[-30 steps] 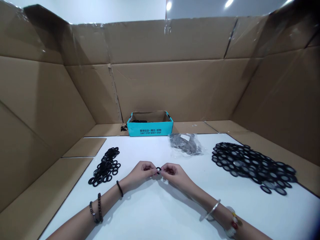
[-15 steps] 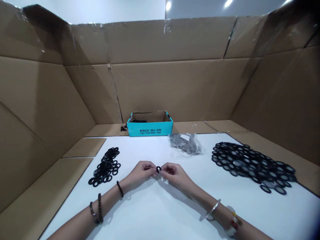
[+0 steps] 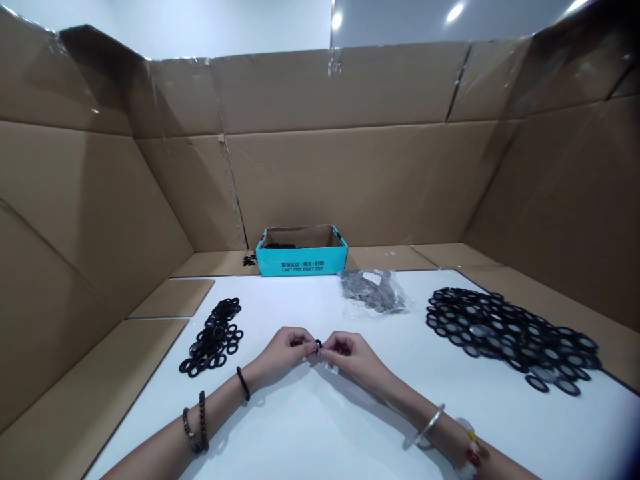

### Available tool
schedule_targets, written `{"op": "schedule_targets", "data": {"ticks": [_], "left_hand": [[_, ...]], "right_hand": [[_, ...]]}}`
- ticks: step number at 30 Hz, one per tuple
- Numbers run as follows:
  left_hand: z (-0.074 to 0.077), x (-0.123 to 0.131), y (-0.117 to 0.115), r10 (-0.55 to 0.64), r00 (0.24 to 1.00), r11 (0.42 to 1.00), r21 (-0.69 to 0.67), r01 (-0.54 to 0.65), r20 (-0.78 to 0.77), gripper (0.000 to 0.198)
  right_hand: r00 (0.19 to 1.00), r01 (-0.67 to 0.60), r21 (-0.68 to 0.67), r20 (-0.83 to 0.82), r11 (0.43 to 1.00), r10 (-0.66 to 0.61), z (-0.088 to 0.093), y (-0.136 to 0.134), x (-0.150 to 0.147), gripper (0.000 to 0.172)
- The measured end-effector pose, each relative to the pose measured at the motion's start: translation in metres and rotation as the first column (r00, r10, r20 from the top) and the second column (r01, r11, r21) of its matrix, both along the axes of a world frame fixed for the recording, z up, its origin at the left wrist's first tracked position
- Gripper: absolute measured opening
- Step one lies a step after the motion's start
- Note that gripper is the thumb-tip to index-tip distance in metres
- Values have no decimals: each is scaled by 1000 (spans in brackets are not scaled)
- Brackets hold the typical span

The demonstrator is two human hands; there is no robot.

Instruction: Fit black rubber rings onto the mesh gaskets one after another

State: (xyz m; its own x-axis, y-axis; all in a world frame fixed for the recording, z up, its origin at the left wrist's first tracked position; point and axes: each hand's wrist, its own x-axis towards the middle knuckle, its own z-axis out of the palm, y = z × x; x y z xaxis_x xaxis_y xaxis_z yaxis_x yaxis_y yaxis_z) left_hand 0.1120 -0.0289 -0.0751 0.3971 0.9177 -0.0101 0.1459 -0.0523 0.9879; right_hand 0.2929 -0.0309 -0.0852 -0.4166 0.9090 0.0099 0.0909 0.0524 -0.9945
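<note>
A small black ring [image 3: 319, 343] is pinched between both hands over the middle of the white table. My left hand [image 3: 290, 347] grips its left side with thumb and fingertips, and my right hand [image 3: 347, 350] grips its right side the same way. The fingertips cover much of the ring, so its exact shape between them is hard to make out. Left of my left hand lies a pile of black rings [image 3: 213, 340]. To the right of my right hand spreads a larger heap of black rings [image 3: 505, 337], many with a greyish, translucent centre.
At the back stands a turquoise box [image 3: 303, 262] with black pieces inside. A clear plastic bag [image 3: 373, 291] of grey pieces lies to its right front. A few small black pieces [image 3: 249, 259] sit beside the box. Cardboard walls [image 3: 345, 187] enclose the white table [image 3: 310, 427] on three sides.
The fingertips have closed further over the ring, which shows less of its opening now. The whole view has shifted slightly, with everything a little lower in the picture.
</note>
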Motion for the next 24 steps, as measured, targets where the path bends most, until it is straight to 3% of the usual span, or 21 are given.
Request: {"op": "schedule_targets", "data": {"ticks": [16,24], "left_hand": [[-7,-1,4,12,998,999,41,-10,-63,23],[-2,2,2,14,999,1000,17,-14,-45,27]], "right_hand": [[1000,23,-4,1,1000,-23,0,0,-1,19],[999,33,3,18,999,-33,5,0,0,20]]}}
